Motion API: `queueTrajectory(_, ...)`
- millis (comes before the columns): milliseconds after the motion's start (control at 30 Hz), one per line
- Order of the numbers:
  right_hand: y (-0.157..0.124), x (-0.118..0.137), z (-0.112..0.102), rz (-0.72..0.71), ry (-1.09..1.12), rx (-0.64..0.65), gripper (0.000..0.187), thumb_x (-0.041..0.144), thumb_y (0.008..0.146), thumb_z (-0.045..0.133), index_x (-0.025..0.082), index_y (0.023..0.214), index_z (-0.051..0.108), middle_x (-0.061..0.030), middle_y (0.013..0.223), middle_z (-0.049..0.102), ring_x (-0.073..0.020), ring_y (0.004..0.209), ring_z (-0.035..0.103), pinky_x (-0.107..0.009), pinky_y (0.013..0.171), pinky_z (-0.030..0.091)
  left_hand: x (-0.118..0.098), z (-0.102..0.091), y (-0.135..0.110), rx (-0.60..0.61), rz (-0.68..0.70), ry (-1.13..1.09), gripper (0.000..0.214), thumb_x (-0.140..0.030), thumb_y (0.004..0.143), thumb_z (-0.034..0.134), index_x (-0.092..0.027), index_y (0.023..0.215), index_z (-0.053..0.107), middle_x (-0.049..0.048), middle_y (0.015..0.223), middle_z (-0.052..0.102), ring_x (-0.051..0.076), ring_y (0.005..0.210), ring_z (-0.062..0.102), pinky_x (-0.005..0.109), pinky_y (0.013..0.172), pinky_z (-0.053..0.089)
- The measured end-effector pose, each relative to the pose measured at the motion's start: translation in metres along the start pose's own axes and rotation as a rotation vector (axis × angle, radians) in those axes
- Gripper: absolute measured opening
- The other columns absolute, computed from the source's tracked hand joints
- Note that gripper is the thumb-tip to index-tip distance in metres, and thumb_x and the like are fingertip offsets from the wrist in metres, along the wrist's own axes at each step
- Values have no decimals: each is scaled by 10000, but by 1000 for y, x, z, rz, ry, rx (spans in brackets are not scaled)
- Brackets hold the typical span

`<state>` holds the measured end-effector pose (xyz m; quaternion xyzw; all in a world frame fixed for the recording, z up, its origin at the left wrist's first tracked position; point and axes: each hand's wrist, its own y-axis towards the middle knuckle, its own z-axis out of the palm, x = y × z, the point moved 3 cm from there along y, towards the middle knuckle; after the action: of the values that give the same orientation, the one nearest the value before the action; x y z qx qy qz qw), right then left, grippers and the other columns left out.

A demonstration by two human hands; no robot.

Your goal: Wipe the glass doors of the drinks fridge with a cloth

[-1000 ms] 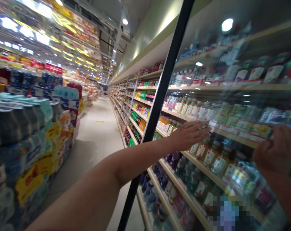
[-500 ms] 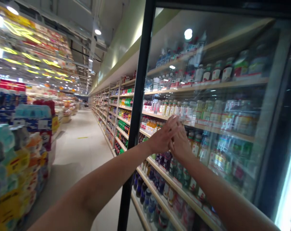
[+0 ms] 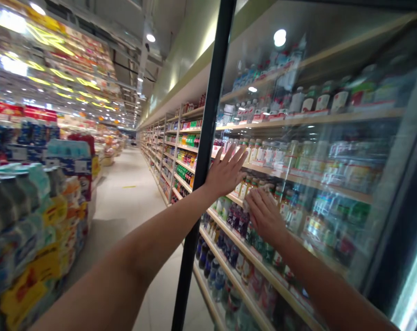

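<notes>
A glass cooler door (image 3: 298,55) in a black frame (image 3: 204,156) fills the right of the head view. My left hand (image 3: 225,174) is at the glass beside the frame, fingers stretched out and spread, holding nothing. Lower and to the right, my right hand (image 3: 263,214) presses a pale, crumpled cloth (image 3: 271,193) to the pane with bent fingers. Most of the cloth is hidden under that hand, so whether it is fabric or paper is unclear. Bottles (image 3: 323,99) on shelves show through the glass.
A long row of drink shelves (image 3: 180,151) runs away beyond the door. Wrapped packs of bottles (image 3: 18,193) are stacked on the left, with yellow signs (image 3: 25,294) on them. Between them lies a pale floor aisle (image 3: 125,202).
My hands were together on the glass and are now apart. The left has moved left and opened out; the right has dropped lower, and the pale cloth now shows under it.
</notes>
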<state>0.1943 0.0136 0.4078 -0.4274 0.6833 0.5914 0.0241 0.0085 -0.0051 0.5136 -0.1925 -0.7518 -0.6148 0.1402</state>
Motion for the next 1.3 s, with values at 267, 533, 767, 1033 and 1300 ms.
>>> queueTrajectory(267, 47, -84, -37, 60, -57, -86, 527, 247, 994, 443, 155, 1510, 396, -143, 1531, 463, -285, 1509, 297, -535, 1209, 356, -1, -2, -4, -27, 6, 12, 631, -429, 1031, 417, -127, 1566, 271, 109, 1645, 228, 306, 1543, 101, 573, 1256, 142)
queueTrajectory(533, 131, -165, -59, 271, -126, -188, 543, 361, 1020, 355, 81, 1482, 413, -198, 1551, 399, -268, 1492, 282, -514, 1232, 247, 0, 7, -6, -21, -8, -18, 627, -448, 1043, 335, -135, 1579, 247, 71, 1658, 192, 302, 1547, 63, 568, 1266, 129)
queueTrajectory(767, 186, -216, -76, 464, -73, -133, 608, 262, 958, 449, 44, 1517, 351, -200, 1613, 276, -295, 1536, 169, -524, 1239, 137, 1, 5, -8, 4, 5, -7, 628, -450, 1043, 315, -147, 1586, 229, 57, 1665, 185, 287, 1549, 46, 543, 1280, 107)
queueTrajectory(1033, 213, -238, -81, 619, -93, -123, 670, 226, 970, 381, 26, 1577, 179, -213, 1640, 178, -307, 1550, 107, -558, 1222, 90, 2, 5, -10, 15, 1, 9, 662, -469, 1024, 392, -146, 1582, 242, 61, 1665, 180, 306, 1548, 62, 548, 1274, 104)
queueTrajectory(1300, 180, -204, -80, 357, -145, -172, 586, 377, 1016, 384, 76, 1519, 380, -190, 1582, 359, -223, 1520, 251, -437, 1261, 156, 4, 13, -10, -32, 5, -37, 625, -456, 1037, 354, -153, 1576, 264, 57, 1661, 192, 286, 1548, 79, 544, 1276, 136)
